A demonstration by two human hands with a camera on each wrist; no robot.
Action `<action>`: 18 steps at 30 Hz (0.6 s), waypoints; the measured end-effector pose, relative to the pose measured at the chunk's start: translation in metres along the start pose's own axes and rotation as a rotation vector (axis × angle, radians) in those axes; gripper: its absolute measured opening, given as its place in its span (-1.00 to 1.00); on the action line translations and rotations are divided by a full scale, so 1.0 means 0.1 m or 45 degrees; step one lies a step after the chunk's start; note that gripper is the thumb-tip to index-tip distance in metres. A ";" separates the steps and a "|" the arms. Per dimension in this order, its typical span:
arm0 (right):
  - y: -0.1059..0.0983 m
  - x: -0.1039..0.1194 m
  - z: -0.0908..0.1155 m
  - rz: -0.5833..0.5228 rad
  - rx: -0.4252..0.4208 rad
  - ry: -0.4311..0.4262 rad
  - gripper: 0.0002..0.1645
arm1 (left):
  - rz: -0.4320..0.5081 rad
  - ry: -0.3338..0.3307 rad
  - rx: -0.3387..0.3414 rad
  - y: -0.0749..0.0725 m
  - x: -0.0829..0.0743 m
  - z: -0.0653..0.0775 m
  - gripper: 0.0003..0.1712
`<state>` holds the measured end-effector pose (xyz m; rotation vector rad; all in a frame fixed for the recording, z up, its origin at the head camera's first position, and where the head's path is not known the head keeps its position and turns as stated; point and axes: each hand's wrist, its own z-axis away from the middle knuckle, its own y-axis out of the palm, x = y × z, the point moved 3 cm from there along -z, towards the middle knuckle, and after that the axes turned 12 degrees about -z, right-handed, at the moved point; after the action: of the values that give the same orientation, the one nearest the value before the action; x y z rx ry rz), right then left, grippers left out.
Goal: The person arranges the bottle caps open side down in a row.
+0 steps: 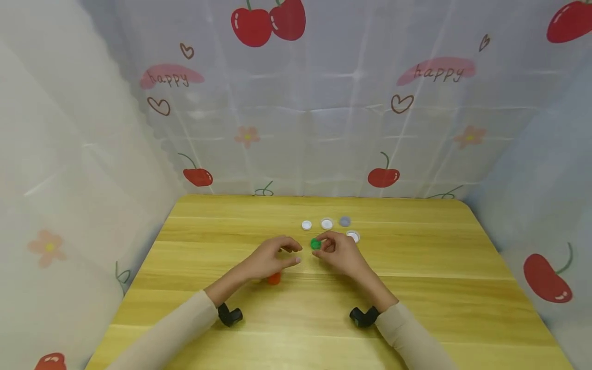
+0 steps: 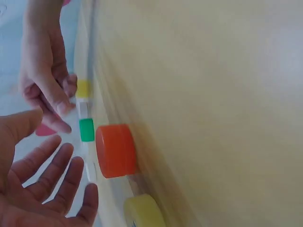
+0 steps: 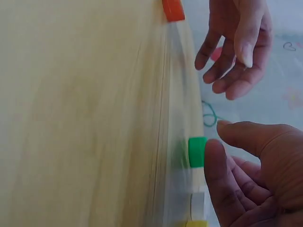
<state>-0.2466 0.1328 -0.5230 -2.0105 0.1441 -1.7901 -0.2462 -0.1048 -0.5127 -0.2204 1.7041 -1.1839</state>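
Note:
A green round cap [image 1: 315,244] lies on the table at the right hand's fingertips. My right hand [image 1: 341,253] hovers beside it, thumb and forefinger apart, fingers loosely bent, holding nothing; in the right wrist view the forefinger overlaps the cap's edge [image 3: 197,152]. My left hand [image 1: 273,257] is spread to the left, above and beyond an orange-red round cap [image 1: 275,278]. In the left wrist view its fingers are apart and empty, with the orange-red cap [image 2: 116,151] to their right. A yellow round piece [image 2: 143,211] appears below that cap, hidden in the head view.
Behind the hands lie a small white disc [image 1: 307,225], a white disc with a clear rim [image 1: 327,223], a greyish disc [image 1: 345,221] and another rimmed white disc [image 1: 353,236], partly hidden by the right hand. Printed curtains surround the wooden table [image 1: 296,334].

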 end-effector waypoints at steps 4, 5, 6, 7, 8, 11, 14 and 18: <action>-0.06 -0.05 -0.04 -0.058 0.007 0.107 -0.49 | 0.022 -0.030 -0.017 0.06 0.05 -0.24 -0.55; -0.05 -0.07 -0.05 -0.065 0.011 0.127 -0.47 | 0.009 -0.036 -0.018 0.09 0.05 -0.30 -0.55; -0.05 -0.07 -0.05 -0.066 0.013 0.144 -0.46 | -0.012 -0.043 -0.021 0.11 0.05 -0.35 -0.54; -0.05 -0.08 -0.05 -0.063 0.014 0.157 -0.45 | -0.039 -0.047 -0.027 0.13 0.05 -0.40 -0.52; -0.04 -0.09 -0.05 -0.060 0.014 0.165 -0.45 | -0.066 -0.053 -0.032 0.15 0.04 -0.45 -0.51; -0.01 -0.11 -0.05 -0.063 0.011 0.178 -0.47 | -0.138 -0.081 -0.052 0.18 0.00 -0.57 -0.47; 0.01 -0.13 -0.07 -0.064 0.010 0.153 -0.53 | -0.186 -0.103 -0.058 0.18 -0.03 -0.66 -0.52; 0.03 -0.13 -0.08 -0.049 0.011 0.110 -0.63 | -0.239 -0.091 -0.050 0.20 -0.04 -0.71 -0.71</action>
<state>-0.2557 0.1327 -0.5361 -1.9432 0.1253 -1.8992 -0.2940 -0.0497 -0.5246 -0.4501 1.6729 -1.2645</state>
